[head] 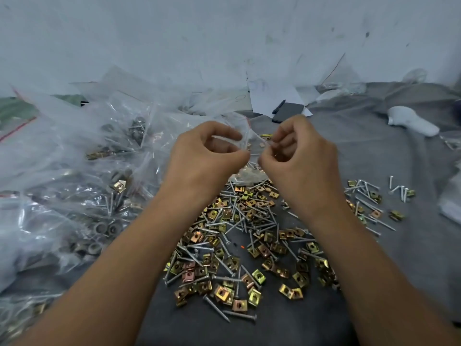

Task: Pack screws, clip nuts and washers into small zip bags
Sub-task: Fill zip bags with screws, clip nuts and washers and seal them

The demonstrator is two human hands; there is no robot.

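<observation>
1. We hold one small zip bag [249, 156] up between our two hands, above the loose heap on the grey cloth. Our left hand [207, 156] pinches its top edge from the left with thumb and curled fingers; our right hand [296, 156] pinches it from the right in the same way.

2. The relation that matters: the bag's mouth runs side to side between the two pinches, and its body hangs down and slightly away from us, just below both hands. Both hands are equally near it, so we judge either a parting of the mouth or a press along the zip comes next; which one we cannot tell.

3. The screws [237, 221] and clip nuts [219, 293] lie mixed below and nearer us than the hands, between our forearms. The right hand is nearer a smaller scatter off to its right.

4. The filled bags [74, 183] are heaped to the left of the left hand; grey washers [107, 228] show through the plastic there.

5. Hard to make out: the held bag is clear and blurred, so whether its zip is parted or sealed, and what it holds, is uncertain. Something pale and metallic shows at its bottom.
</observation>
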